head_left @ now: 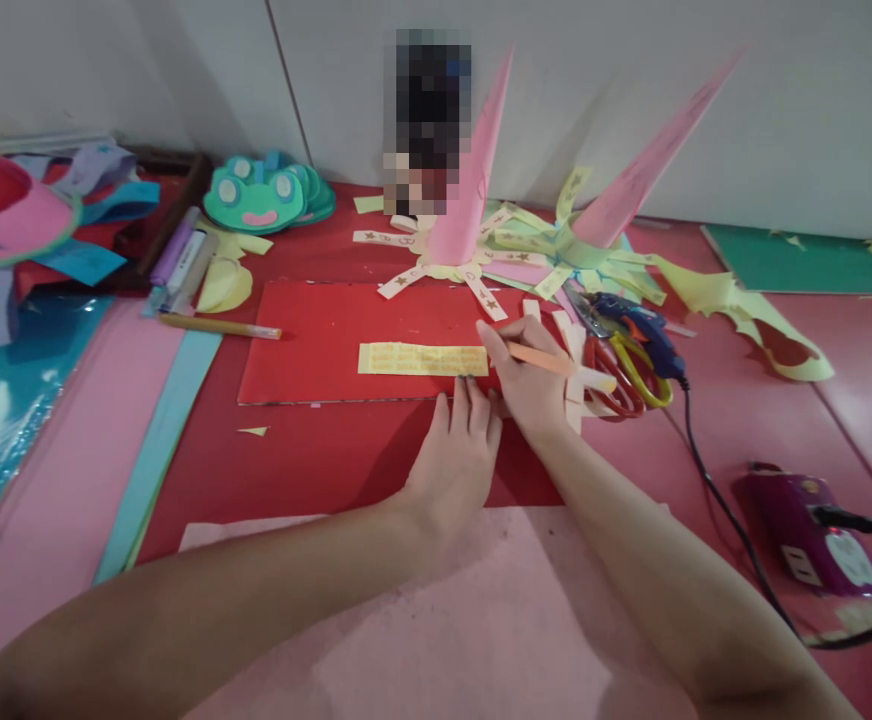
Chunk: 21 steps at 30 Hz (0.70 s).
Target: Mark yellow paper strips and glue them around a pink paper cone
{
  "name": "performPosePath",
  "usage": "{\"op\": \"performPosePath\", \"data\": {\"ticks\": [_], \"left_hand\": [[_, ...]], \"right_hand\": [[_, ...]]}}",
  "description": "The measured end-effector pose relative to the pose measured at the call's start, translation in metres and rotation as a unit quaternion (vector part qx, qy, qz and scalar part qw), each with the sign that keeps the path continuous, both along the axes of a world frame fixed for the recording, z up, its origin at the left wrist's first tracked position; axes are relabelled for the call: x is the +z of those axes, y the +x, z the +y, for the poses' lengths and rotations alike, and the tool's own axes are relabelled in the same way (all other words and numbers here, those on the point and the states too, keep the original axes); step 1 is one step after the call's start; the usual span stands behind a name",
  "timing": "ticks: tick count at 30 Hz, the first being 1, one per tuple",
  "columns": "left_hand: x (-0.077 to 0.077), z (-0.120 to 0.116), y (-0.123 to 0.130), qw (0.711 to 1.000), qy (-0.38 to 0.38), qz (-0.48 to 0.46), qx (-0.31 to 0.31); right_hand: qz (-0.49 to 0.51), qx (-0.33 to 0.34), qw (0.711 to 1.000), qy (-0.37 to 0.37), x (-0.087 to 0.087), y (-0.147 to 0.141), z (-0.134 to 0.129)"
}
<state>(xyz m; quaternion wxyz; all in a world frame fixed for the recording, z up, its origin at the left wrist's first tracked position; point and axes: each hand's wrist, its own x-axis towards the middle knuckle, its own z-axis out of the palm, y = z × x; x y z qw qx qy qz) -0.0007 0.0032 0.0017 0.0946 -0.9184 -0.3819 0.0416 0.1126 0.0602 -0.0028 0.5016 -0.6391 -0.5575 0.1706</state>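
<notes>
A pale yellow paper strip [422, 360] covered in rows of small orange marks lies on a red board [316, 340]. My left hand [455, 440] rests with fingers stretched out, their tips touching the lower edge of the strip near its right end. In my right hand [532, 385] is an orange pen [539, 358], gripped between the fingers at the strip's right end. The pen's tip is hidden by the hand. Several pale paper strips [572, 400] lie just right of this hand, beside red-handled scissors [620, 390].
Pink paper cones [473, 170] with strips around their bases stand behind the board. Right are a blue glue gun [650, 335], yellow-handled scissors [642, 372] and a purple power socket [811, 540]. Left are a yellow pen [218, 326], frog-shaped cutouts [256, 200] and coloured paper sheets [53, 430].
</notes>
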Motion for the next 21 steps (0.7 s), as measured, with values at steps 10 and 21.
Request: {"op": "performPosePath", "data": {"ticks": [10,21], "left_hand": [[0.001,0.001,0.0,1.0,-0.03,-0.006,0.002],[0.003,0.001,-0.001,0.999,-0.041,-0.001,0.001]], "right_hand": [[-0.004,0.005,0.999,0.048,-0.001,0.004,0.0],[0.043,0.033,0.998,0.02,-0.013,0.008,0.005]]}}
